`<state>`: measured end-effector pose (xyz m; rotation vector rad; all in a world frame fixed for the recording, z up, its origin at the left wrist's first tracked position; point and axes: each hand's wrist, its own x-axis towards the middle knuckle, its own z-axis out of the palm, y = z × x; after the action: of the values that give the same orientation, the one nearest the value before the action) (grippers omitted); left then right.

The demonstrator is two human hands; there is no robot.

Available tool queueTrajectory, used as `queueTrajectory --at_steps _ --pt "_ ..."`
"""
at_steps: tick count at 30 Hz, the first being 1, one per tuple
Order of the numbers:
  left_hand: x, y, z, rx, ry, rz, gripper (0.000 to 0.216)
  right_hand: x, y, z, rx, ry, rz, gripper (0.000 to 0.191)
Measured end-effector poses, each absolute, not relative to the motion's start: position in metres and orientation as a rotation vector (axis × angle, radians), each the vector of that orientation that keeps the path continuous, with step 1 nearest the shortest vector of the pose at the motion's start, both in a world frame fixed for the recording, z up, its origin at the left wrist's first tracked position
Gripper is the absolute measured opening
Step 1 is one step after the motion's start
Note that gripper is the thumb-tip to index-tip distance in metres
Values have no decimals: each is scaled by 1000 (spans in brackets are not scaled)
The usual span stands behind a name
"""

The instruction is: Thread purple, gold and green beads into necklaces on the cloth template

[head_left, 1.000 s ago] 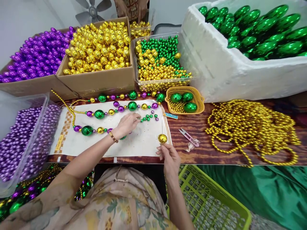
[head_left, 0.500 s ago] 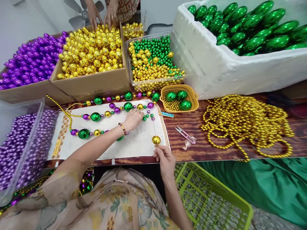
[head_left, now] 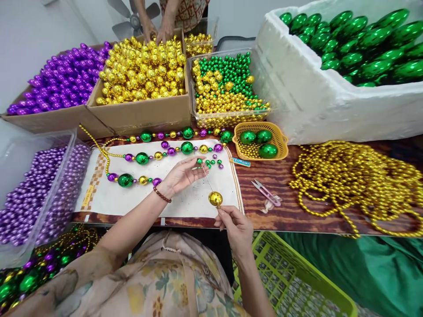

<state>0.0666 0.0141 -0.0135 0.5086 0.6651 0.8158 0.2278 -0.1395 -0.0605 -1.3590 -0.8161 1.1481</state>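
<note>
No legible text. Yellow label (head_left: 87,194) on white cloth (head_left: 132,200), lower left: print too small to read. Blue tag (head_left: 240,162) beside yellow basket (head_left: 281,145), centre: blurred, unreadable.

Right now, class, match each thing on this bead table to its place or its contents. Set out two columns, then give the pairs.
Things
1 yellow basket
2 snips
3 white foam box
4 large gold bead

Places or contents
A on the table, right of the white cloth
B at the fingertips of the right hand
C full of long green ornaments
D three green balls inside

Pairs: 1-D, 2-A, 3-C, 4-B
</note>
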Motion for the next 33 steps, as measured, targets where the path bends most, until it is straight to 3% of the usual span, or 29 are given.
queueTrajectory --at_steps 14,25,33 --pt "66 10 -17 434 707 894 14 223 -144 -53 -1380 -854 1074 21" --pt "74 2 -21 570 738 954 31 216 -139 -64 -1453 -719 1149 35" --pt "97 -18 -37 450 766 900 27 205 -119 -72 -1320 -609 1290 43"
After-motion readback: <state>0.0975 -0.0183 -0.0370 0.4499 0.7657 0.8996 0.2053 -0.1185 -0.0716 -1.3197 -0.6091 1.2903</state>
